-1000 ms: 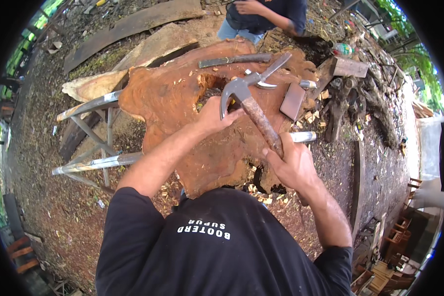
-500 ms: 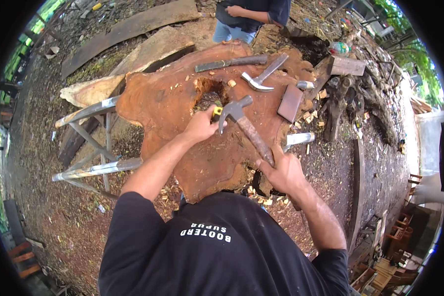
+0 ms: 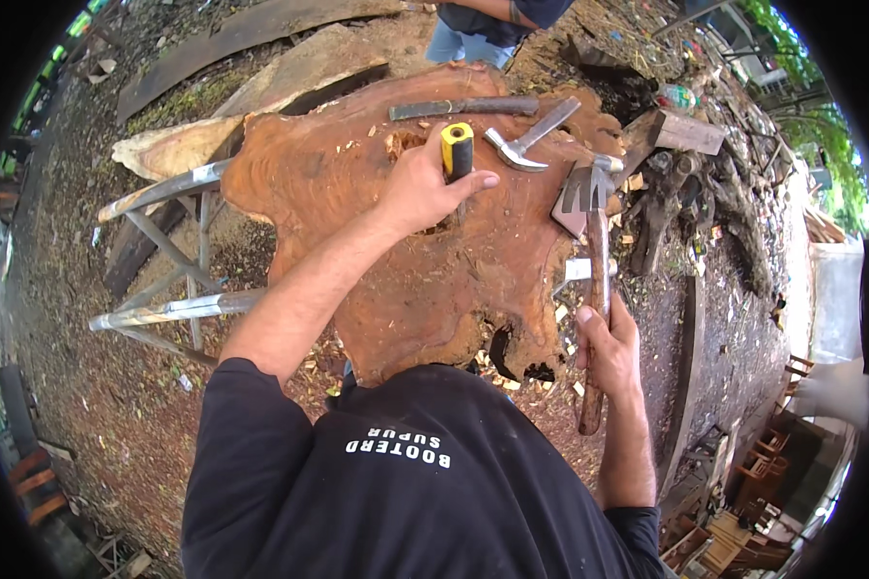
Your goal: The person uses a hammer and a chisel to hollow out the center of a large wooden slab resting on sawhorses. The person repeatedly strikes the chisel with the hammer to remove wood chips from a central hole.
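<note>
My left hand holds a chisel upright by its yellow-and-black handle, thumb stuck out to the right. It stands over the hollow in a reddish-brown wood slab; hand and handle hide most of the hollow and the chisel's tip. To the right, beyond the slab's edge, my right hand grips a claw hammer by its worn wooden handle, head up. Behind that head a flat brown rectangular object lies partly covered on the slab.
On the slab's far side lie a second claw hammer and a long dark-handled tool. Metal trestle legs stick out at the left. Wood chips and gnarled roots lie at the right. Another person stands at the far edge.
My right hand has swung the hammer right and up, away from the chisel. My left hand has shifted up and right, and the chisel's handle now points up. The other person's arm has moved.
</note>
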Available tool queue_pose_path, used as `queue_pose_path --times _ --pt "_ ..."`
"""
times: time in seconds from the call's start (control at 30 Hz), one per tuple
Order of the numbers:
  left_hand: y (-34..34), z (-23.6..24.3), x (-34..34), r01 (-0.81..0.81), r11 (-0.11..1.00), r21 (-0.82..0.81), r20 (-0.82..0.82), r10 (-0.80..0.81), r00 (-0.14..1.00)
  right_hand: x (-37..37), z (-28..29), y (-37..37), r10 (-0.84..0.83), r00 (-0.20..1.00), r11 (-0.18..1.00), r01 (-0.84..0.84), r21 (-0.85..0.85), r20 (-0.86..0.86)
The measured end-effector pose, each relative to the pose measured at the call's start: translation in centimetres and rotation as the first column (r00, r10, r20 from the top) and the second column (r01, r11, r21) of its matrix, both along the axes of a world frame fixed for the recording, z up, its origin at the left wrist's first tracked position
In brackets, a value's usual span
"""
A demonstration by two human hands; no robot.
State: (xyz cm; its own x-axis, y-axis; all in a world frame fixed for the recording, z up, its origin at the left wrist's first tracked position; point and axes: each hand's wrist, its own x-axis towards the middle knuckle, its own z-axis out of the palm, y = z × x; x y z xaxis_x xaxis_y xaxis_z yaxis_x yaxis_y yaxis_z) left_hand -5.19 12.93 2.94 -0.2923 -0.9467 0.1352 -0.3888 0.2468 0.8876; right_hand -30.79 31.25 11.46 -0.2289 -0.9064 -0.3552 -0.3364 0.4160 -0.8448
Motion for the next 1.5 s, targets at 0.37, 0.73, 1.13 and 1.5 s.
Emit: queue_pose_path --times 0.37,0.73,1.13,1.5 --pt "0.7 -1.3 -1.0 0.07 0.998 0.0 0.036 -0.07 0.997 0.1 1.2 0.4 0.025 1.0 1.0 -0.025 -0.003 -0.015" --pt "0.1 -1.3 -1.2 0.189 0.982 -0.006 0.053 -0.189 0.981 3.9 3.5 -3.6 0.43 0.66 0.867 -0.491 0.079 -0.616" --pt "-0.1 -4.5 -0.7 0.133 0.967 0.216 0.042 -0.145 0.989 5.6 4.2 -3.8 0.286 0.85 0.919 -0.374 -0.123 -0.443" --pt "-0.1 -6.7 2.3 -0.095 0.947 0.305 0.166 0.046 0.985 3.8 2.7 -3.9 0.385 0.823 0.922 -0.368 0.124 -0.419"
